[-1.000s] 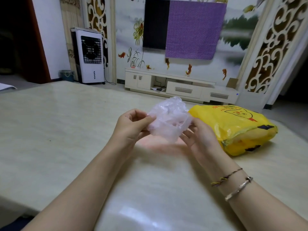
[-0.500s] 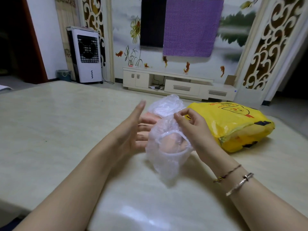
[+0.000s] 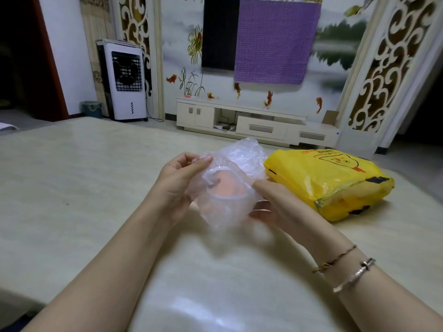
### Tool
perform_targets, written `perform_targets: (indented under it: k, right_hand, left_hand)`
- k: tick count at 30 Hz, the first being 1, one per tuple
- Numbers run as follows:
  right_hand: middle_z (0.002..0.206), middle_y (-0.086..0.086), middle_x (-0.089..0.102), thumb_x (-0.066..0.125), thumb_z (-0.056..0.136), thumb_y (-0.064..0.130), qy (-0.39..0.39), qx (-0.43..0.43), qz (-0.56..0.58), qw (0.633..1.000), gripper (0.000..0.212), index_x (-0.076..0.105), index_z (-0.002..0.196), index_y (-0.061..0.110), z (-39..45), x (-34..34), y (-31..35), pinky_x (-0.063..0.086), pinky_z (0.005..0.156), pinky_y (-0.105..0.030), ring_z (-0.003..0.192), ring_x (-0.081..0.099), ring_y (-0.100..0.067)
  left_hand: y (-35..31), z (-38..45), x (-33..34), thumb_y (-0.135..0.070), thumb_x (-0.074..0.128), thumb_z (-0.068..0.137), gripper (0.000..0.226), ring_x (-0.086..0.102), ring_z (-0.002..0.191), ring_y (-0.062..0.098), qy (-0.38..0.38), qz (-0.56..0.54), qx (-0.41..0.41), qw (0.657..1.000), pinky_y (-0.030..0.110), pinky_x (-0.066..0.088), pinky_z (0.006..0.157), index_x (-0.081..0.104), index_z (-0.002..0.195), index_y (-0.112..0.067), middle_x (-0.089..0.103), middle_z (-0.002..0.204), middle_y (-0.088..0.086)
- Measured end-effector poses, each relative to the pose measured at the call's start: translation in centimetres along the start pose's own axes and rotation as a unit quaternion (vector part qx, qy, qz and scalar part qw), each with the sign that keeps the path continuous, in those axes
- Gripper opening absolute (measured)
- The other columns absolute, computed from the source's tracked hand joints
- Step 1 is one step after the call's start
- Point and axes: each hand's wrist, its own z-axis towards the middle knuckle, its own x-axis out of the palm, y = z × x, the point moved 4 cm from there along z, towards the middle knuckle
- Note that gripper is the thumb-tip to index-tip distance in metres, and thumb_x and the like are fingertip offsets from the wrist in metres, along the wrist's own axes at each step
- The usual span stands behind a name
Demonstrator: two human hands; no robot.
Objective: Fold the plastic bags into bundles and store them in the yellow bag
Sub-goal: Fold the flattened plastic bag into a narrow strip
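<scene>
yellow bag (image 3: 328,180): red print runs along its top edge, above a red line drawing, but the letters are too small and blurry for me to read.
white fan box (image 3: 124,80): a small dark zigzag mark on its front, no words I can read.

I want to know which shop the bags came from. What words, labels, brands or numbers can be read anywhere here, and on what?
Yellow bag: red printed lettering along its top edge above a red cartoon drawing, too blurred to read.
Clear plastic bag: no print visible.
White air cooler: only a small dark zigzag mark, no readable text.
Nothing else carries legible writing.
</scene>
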Motion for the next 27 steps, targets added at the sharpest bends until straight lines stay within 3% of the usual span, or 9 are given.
perform_targets:
  k: [3,7,11,15,18,20,23,25,27]
  right_hand:
    - [0.087,-0.022,0.066,0.049,0.094,0.003,-0.043,0.012,0.067,0.997,0.018,0.059,0.101,-0.009,0.2,-0.2,-0.1,0.059,0.069,-0.038,0.072,0.066,-0.030]
    - [0.076,-0.015,0.057,0.054,0.097,0.014,-0.155,-0.023,0.050,0.986,0.018,0.061,0.090,-0.002,1.2,-1.6,-0.5,0.055,0.055,-0.030,0.061,0.060,-0.020]
    - [0.075,-0.014,0.063,0.056,0.096,0.013,-0.208,-0.076,-0.058,0.973,0.024,0.070,0.082,0.000,2.1,-3.0,-0.8,0.049,0.059,-0.031,0.068,0.059,-0.021]
    - [0.073,-0.008,0.060,0.055,0.094,0.016,-0.229,-0.105,-0.267,0.930,0.023,0.070,0.080,0.005,3.1,-4.4,-1.1,0.036,0.062,-0.027,0.073,0.053,-0.018]
    - [0.088,-0.001,0.059,0.056,0.094,0.027,-0.237,-0.090,-0.374,0.892,0.021,0.065,0.101,0.009,3.3,-5.1,-1.5,0.035,0.069,-0.027,0.086,0.055,-0.019]
    - [0.095,-0.004,0.059,0.052,0.095,0.036,-0.226,-0.077,-0.431,0.870,0.031,0.055,0.113,0.010,2.7,-4.9,-1.4,0.040,0.069,-0.032,0.090,0.057,-0.025]
    - [0.116,-0.010,0.052,0.049,0.095,0.034,-0.201,-0.114,-0.558,0.797,0.038,0.045,0.125,0.010,1.6,-4.2,-0.8,0.042,0.083,-0.039,0.108,0.050,-0.032]
    - [0.121,-0.006,0.048,0.054,0.092,0.027,-0.149,-0.192,-0.569,0.785,0.037,0.047,0.126,0.014,0.9,-3.4,-0.2,0.038,0.092,-0.037,0.113,0.044,-0.027]
    - [0.116,0.001,0.052,0.058,0.089,0.021,-0.065,-0.236,-0.522,0.817,0.028,0.055,0.117,0.020,0.5,-3.0,0.3,0.038,0.088,-0.021,0.109,0.048,-0.017]
  left_hand:
    - [0.1,0.2,-0.8,-0.012,0.065,0.090,0.021,0.060,0.072,0.021,-0.066,0.103,0.041,0.992,0.024,0.054,0.051,0.051,0.074,-0.015,0.053,0.081,0.003]
    - [0.2,0.5,-1.7,-0.026,0.058,0.095,0.015,0.049,0.061,0.016,-0.148,0.405,0.119,0.894,0.024,0.036,0.047,0.048,0.090,-0.016,0.053,0.075,-0.001]
    - [0.5,0.5,-1.8,-0.024,0.059,0.093,0.017,0.051,0.044,0.010,-0.158,0.427,0.110,0.884,0.017,0.034,0.037,0.044,0.093,-0.016,0.052,0.076,0.002]
    - [0.5,0.5,-2.5,-0.029,0.061,0.090,0.024,0.053,0.049,0.017,-0.174,0.467,0.064,0.865,0.029,0.044,0.053,0.043,0.097,-0.015,0.058,0.079,0.006]
    - [0.9,0.2,-3.1,-0.028,0.059,0.090,0.026,0.058,0.057,0.021,-0.153,0.534,0.012,0.831,0.030,0.045,0.057,0.040,0.100,-0.014,0.060,0.077,0.006]
    - [1.1,-0.1,-3.2,-0.030,0.057,0.089,0.028,0.061,0.067,0.027,-0.133,0.616,0.000,0.777,0.033,0.046,0.061,0.038,0.102,-0.014,0.062,0.084,0.007]
    - [0.8,-0.8,-2.5,-0.029,0.054,0.092,0.022,0.055,0.094,0.027,-0.114,0.706,0.088,0.693,0.038,0.046,0.075,0.042,0.106,-0.016,0.056,0.105,0.002]
    - [0.5,-1.0,-1.2,-0.019,0.054,0.092,0.015,0.046,0.104,0.023,-0.048,0.675,0.200,0.708,0.038,0.042,0.086,0.053,0.107,-0.019,0.051,0.111,-0.001]
    - [0.9,-1.2,0.0,-0.012,0.056,0.092,0.015,0.048,0.099,0.017,0.060,0.634,0.254,0.728,0.030,0.040,0.087,0.062,0.103,-0.019,0.054,0.106,-0.004]
